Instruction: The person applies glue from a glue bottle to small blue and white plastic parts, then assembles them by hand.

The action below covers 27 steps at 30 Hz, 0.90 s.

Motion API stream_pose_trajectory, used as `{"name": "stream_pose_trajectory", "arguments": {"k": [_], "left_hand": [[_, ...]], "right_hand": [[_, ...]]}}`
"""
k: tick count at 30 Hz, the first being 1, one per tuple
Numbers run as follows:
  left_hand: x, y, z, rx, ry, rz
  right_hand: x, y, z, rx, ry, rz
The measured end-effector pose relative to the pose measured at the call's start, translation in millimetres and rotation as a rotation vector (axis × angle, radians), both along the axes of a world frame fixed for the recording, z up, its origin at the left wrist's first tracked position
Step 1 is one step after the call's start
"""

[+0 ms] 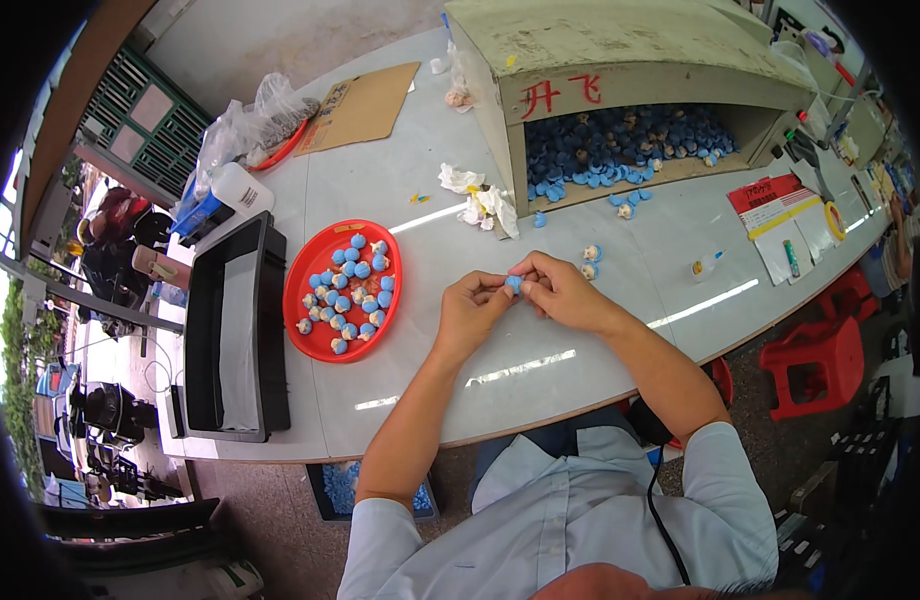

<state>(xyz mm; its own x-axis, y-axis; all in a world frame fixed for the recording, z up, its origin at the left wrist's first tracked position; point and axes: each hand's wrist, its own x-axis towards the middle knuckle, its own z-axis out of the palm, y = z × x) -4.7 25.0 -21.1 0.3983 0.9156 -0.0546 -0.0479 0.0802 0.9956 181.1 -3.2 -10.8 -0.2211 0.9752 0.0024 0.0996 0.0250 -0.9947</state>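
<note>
My left hand [468, 312] and my right hand [568, 293] meet above the table, their fingertips pinching one small rounded blue piece [514, 284] between them. Just beyond my right hand lie two small blue-and-cream pieces [591, 262]. To the left of my hands, a round red tray [393, 330] holds many similar blue-and-cream pieces [362, 270]. A large open-fronted box [620, 120] at the far side contains a heap of blue pieces [620, 150], some spilling toward its front edge.
A black rectangular bin [277, 350] stands at the left with a white bottle [242, 190] behind it. Crumpled tissue [488, 207] and flat cardboard [360, 108] lie farther back. Papers [780, 215], tape [834, 221] and a small bottle [707, 265] are on the right. A red stool [815, 365] stands beyond the table's edge.
</note>
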Motion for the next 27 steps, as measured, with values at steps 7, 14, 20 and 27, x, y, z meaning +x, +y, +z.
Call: {"name": "stream_pose_trajectory", "arguments": {"k": [7,14,20,27], "left_hand": [[1.1,-0.5,11.8,-0.068,0.025,0.015],[0.2,0.7,7.9,-0.128,-0.011,0.000],[0.0,-0.4,-2.1,-0.089,-0.025,-0.012],[0.7,-0.4,-4.7,-0.045,0.016,-0.007]], "right_hand": [[3.6,1.7,3.2,-0.064,0.031,0.026],[5.7,2.7,1.9,-0.052,0.027,0.037],[4.0,2.1,1.5,-0.047,-0.001,0.041],[3.7,2.4,-3.5,-0.026,-0.021,0.041]]}}
